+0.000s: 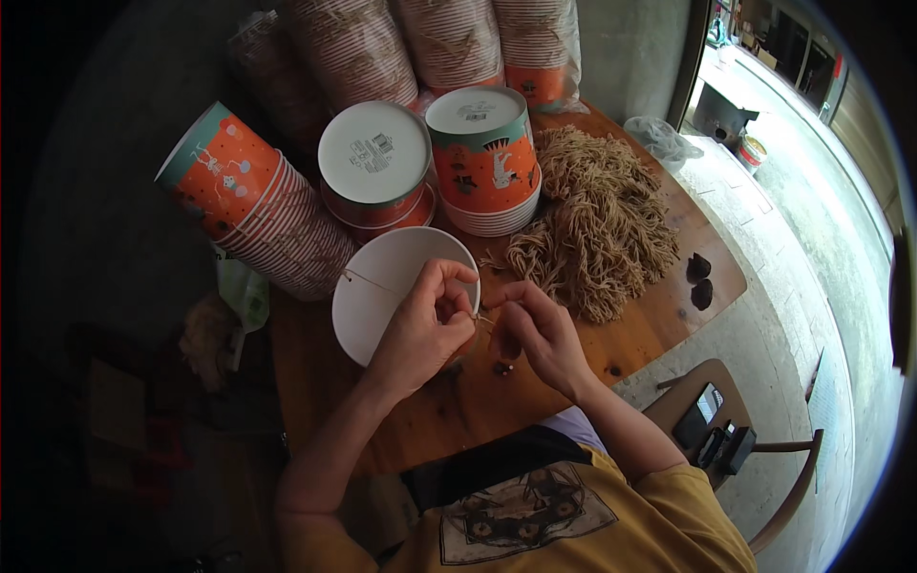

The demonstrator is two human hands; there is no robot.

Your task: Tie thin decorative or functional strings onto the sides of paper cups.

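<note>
A white-lined paper bucket point(368, 320) lies on the wooden table with its open mouth toward me. A thin tan cord point(378, 286) runs across the mouth from a hole in its left wall to the right rim. At that right rim my left hand point(425, 320) is closed, thumb and forefinger pinching the cord. Just to the right, my right hand point(537, 332) has its fingers bent in a pinch around the cord's loose end. The cord between the two hands is short, and whether it is knotted is too small to tell.
A leaning stack of orange-printed buckets point(258, 205) stands left, with upturned buckets point(374, 158) and another upturned stack point(485, 162) behind. A heap of tan cords point(607, 220) lies right. Plastic-wrapped bucket stacks point(449, 43) line the back. A chair point(712, 420) holds a phone point(700, 415).
</note>
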